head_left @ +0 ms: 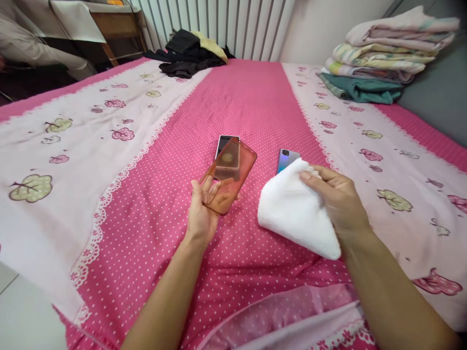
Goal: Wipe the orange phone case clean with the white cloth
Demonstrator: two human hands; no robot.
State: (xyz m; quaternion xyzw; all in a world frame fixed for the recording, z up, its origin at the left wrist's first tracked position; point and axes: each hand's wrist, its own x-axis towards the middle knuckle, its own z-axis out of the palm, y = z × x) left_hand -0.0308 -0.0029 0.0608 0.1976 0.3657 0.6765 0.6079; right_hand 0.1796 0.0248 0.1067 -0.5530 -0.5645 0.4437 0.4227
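Observation:
A see-through orange-brown phone case (239, 182) is gripped by its lower end in my left hand (202, 214), tilted above the bed. Through and behind it shows a phone with a white edge (223, 142), lying on the pink sheet and partly covered by the case. My right hand (337, 194) pinches a folded white cloth (295, 209) at its upper corner, and the cloth hangs down to the left. Just beyond the cloth lies a blue-purple phone (286, 158), camera side up, its lower part hidden by the cloth.
The bed (251, 102) has a pink dotted sheet with printed white bands. Dark clothes (189, 53) lie at its far edge, below a white radiator (219, 29). Folded bedding (383, 53) is stacked at the far right. A person's leg (40, 48) is at the upper left.

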